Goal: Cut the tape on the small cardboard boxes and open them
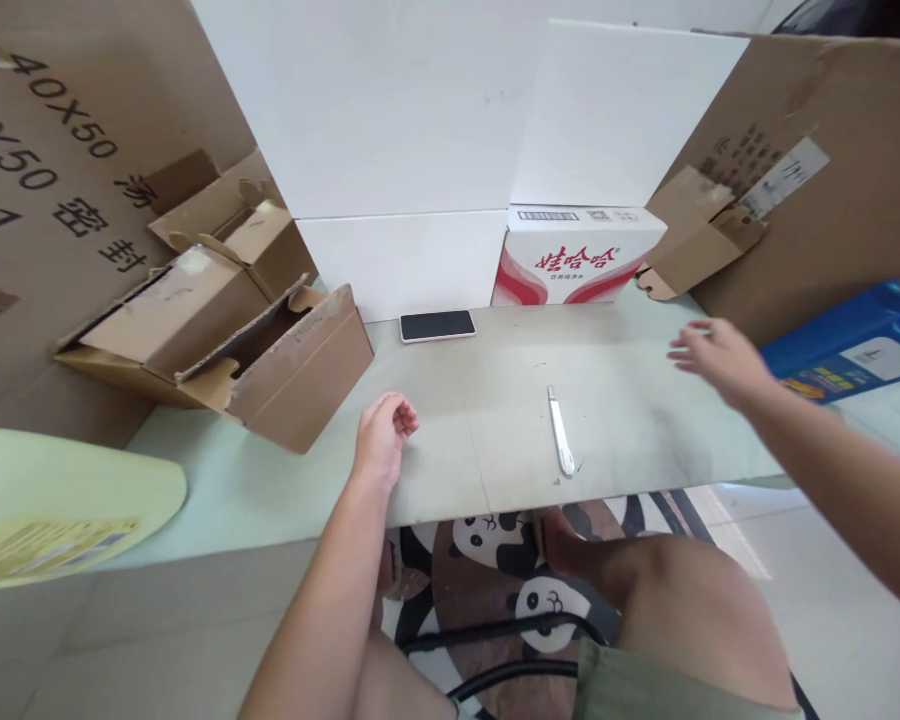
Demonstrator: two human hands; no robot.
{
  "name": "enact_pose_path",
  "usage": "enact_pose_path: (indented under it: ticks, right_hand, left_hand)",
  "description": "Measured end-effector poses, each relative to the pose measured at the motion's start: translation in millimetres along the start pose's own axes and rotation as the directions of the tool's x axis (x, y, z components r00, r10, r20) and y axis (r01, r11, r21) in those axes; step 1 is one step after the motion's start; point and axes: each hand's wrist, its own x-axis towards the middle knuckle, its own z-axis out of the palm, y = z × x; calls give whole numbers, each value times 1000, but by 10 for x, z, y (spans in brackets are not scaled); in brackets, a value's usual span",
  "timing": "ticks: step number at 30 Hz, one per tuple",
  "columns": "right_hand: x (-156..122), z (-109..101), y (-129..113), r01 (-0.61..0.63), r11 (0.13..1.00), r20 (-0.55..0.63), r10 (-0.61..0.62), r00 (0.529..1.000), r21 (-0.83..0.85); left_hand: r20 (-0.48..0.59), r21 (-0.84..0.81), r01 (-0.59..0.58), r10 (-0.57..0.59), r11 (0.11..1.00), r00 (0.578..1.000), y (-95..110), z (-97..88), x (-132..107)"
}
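Note:
My left hand (382,432) rests on the pale green table (495,400) with its fingers curled loosely and nothing in them. Left of it lies an opened brown cardboard box (270,350) on its side. My right hand (716,355) hovers above the table's right part, fingers spread and slightly blurred, holding nothing. Between my hands a white utility knife (560,430) lies flat on the table. A dark-screened phone (436,325) lies further back near the white boards.
White boards (420,130) and a red-and-white drinks carton (581,255) stand at the back. Large brown cardboard sheets (832,170) lean at both sides. A blue package (855,340) sits at the right and a pale yellow round object (67,505) at the left. My knees are under the table edge.

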Motion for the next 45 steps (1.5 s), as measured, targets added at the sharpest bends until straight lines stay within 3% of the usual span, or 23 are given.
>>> enact_pose_path:
  ticks: [2, 3, 4, 6, 8, 9, 10, 11, 12, 13, 16, 18, 23, 29, 32, 35, 38, 40, 43, 45]
  right_hand:
    - [-279, 430, -103, -51, 999, 68, 52, 996, -18]
    - [-418, 637, -192, -63, 997, 129, 67, 989, -33]
    - [-550, 831, -303, -53, 995, 212, 69, 975, -80]
    - [-787, 1161, -550, 50, 990, 361, 1, 933, -132]
    - [-981, 1402, -752, 162, 980, 479, -86, 873, -119]
    - [-1061, 1491, -810, 204, 972, 512, -118, 851, -114]
    - [-1130, 1563, -831, 242, 962, 523, -143, 840, -126]
    - [-1189, 1621, -817, 280, 948, 512, -167, 843, -152]
    - [-1239, 1668, -771, 318, 930, 477, -198, 856, -185]
    - [-1285, 1705, -702, 356, 909, 430, -239, 870, -216]
    - [-1406, 1775, -469, 450, 844, 316, -359, 878, -292]
    - [-1480, 1800, -376, 495, 802, 293, -411, 863, -333]
    - [-1555, 1763, -406, 480, 835, 146, -457, 878, -269]
    - [-1489, 1538, -347, 323, 938, 5, -325, 946, -123]
    - [-1478, 1451, -261, 277, 961, -34, -277, 960, 17]
    - [-1496, 1392, -256, 322, 928, -58, -317, 947, 188]
    - [-1525, 1337, -348, 444, 845, -82, -441, 894, 297]
    - [-1542, 1300, -428, 474, 813, -89, -474, 876, 337]
    - [-1564, 1241, -520, 447, 807, -74, -456, 887, 386]
    - [-1581, 1194, -560, 429, 817, -93, -428, 899, 384]
  left_hand:
    - [-51, 113, -193, 200, 975, 978, 56, -29, -42]
    - [-80, 202, -328, 349, 923, 934, 103, -57, -78]
    - [-106, 301, -460, 508, 836, 855, 162, -96, -121]
    - [-123, 457, -645, 761, 613, 636, 309, -216, -211]
    - [-154, 595, -703, 914, 389, 375, 466, -391, -276]
    - [-178, 663, -676, 945, 320, 273, 534, -495, -289]
    - [-202, 720, -631, 957, 290, 210, 586, -606, -287]
    - [-222, 760, -582, 957, 289, 186, 620, -717, -269]
    - [-229, 783, -542, 951, 306, 206, 634, -824, -237]
    - [-219, 792, -516, 941, 325, 257, 628, -920, -196]
    - [-88, 809, -479, 875, 342, 476, 535, -1107, -58]
    - [-13, 823, -470, 838, 319, 545, 468, -1142, 2]
    - [166, 693, -653, 813, 306, 558, 401, -972, -19]
    - [422, 451, -792, 684, 411, 595, 202, -386, -226]
    - [566, 393, -846, 630, 361, 532, 119, -146, -380]
    - [621, 348, -902, 659, 254, 425, 83, -14, -534]
    - [633, 271, -924, 674, 270, 382, 25, 53, -644]
    - [600, 235, -913, 689, 334, 407, -53, 79, -668]
    - [413, 323, -873, 775, 366, 478, -188, 101, -609]
    - [255, 370, -847, 835, 381, 487, -241, 108, -526]
